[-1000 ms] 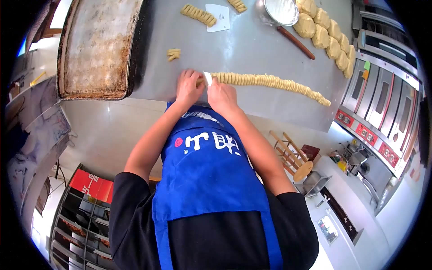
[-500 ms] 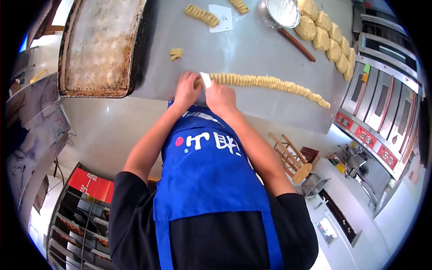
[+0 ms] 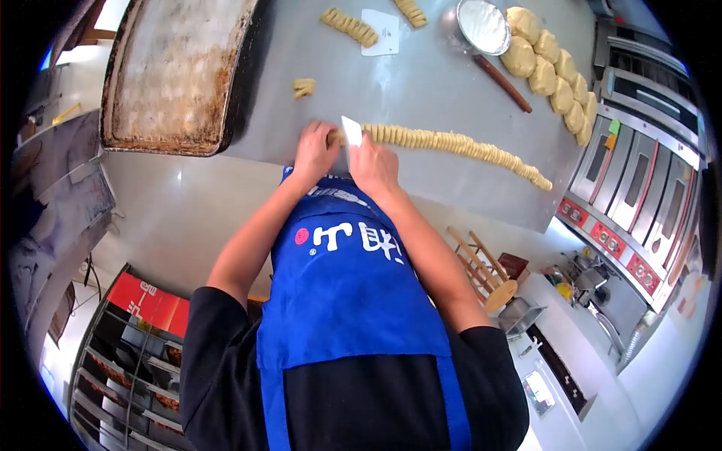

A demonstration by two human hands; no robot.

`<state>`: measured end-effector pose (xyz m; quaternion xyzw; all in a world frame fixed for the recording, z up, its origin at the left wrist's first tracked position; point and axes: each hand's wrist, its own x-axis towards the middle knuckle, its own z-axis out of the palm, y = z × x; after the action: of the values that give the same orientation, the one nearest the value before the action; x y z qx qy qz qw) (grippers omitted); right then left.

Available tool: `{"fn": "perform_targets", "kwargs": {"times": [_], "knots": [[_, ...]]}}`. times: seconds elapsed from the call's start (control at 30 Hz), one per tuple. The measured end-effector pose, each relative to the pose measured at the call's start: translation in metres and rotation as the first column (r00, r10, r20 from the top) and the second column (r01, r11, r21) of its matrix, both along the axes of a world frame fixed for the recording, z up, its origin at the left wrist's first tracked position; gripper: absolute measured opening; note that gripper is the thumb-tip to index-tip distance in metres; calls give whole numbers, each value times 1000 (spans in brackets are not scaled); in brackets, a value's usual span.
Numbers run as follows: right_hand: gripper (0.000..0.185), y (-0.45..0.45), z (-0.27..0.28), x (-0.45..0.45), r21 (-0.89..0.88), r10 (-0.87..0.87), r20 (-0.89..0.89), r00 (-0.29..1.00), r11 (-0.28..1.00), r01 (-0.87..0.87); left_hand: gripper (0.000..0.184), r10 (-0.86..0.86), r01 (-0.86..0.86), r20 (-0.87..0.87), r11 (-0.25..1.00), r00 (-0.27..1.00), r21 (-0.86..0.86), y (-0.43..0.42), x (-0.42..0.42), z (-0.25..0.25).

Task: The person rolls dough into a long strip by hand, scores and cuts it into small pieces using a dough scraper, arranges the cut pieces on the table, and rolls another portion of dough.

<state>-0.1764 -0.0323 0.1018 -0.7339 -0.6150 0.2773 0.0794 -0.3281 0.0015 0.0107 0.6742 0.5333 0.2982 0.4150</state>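
Note:
A long dough roll (image 3: 451, 141), sliced crosswise into many thin pieces, lies across the metal table. My right hand (image 3: 374, 164) grips a white dough scraper (image 3: 351, 131), its blade standing upright at the roll's left end. Just left of the blade, my left hand (image 3: 317, 152) has its fingers curled round the end of the roll; the dough there is mostly hidden. A few cut pieces (image 3: 304, 88) sit beyond my left hand. Farther back, a short row of slices (image 3: 349, 27) lies beside a second white scraper (image 3: 380, 32).
A stained baking tray (image 3: 169, 75) rests at the left. At the back right are a bowl of white flour (image 3: 483, 27), a wooden rolling pin (image 3: 502, 83) and several dough balls (image 3: 543, 77). Ovens (image 3: 632, 180) stand to the right, a wooden stool (image 3: 499, 296) below the table.
The view has shifted slightly. My right hand and the scraper stay at the left end of the roll, the blade tilted a little differently. My left hand still holds the dough.

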Motion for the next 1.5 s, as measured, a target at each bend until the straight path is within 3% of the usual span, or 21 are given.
{"fn": "perform_targets", "kwargs": {"times": [0.27, 0.37, 0.43, 0.5, 0.57, 0.7, 0.97, 1.17, 1.2, 1.27, 1.33, 1.4, 1.5], "knots": [[22, 6, -29, -21, -80, 109, 46, 993, 991, -105, 23, -59, 59, -33, 998, 998, -7, 4, -3, 4], [24, 7, -39, -23, 6, 26, 32, 999, 1000, -26, 24, -40, 40, -5, 999, 999, 22, 1, -3, 0], [24, 6, -32, -12, -43, -24, 16, 1000, 999, 25, 21, -25, 27, -18, 994, 1000, 106, 2, -2, 9], [27, -2, -27, -1, -24, -22, 3, 1000, 999, 22, 19, 156, -142, 44, 963, 987, -229, 0, 1, 18], [30, -8, -9, 0, -5, -67, -93, 993, 998, 67, 18, 84, -78, 36, 986, 996, -149, -2, -7, 8], [28, -3, -7, -7, -46, 73, -44, 996, 996, -75, 16, 72, -56, 93, 985, 993, -165, -2, -6, 10], [16, 17, -11, -20, -106, 179, 30, 983, 979, -175, 12, 77, -72, 23, 984, 997, -164, -1, -5, 10], [22, 7, -36, -20, -115, -18, 38, 999, 993, 22, 11, 67, -63, 33, 990, 997, -123, 0, -5, 11], [30, 1, -40, -4, -78, -33, -21, 999, 996, 31, 11, 68, -65, 16, 985, 998, -163, -2, -6, 7], [33, -19, -32, 28, 44, -137, -218, 966, 988, 150, 26, 63, -46, 70, 974, 996, -223, 0, -8, 14], [27, -39, -19, 63, 136, -251, -313, 916, 943, 304, 35, 55, -35, 69, 964, 996, -263, -7, -13, 17], [31, -57, -9, 95, 153, -440, -311, 842, 852, 501, 53, -53, 37, -94, 986, 994, -162, -5, -17, 24], [31, -77, 0, 127, 239, -553, -398, 732, 708, 665, 59, -145, 124, -104, 975, 984, -184, -5, -19, 8]]}}
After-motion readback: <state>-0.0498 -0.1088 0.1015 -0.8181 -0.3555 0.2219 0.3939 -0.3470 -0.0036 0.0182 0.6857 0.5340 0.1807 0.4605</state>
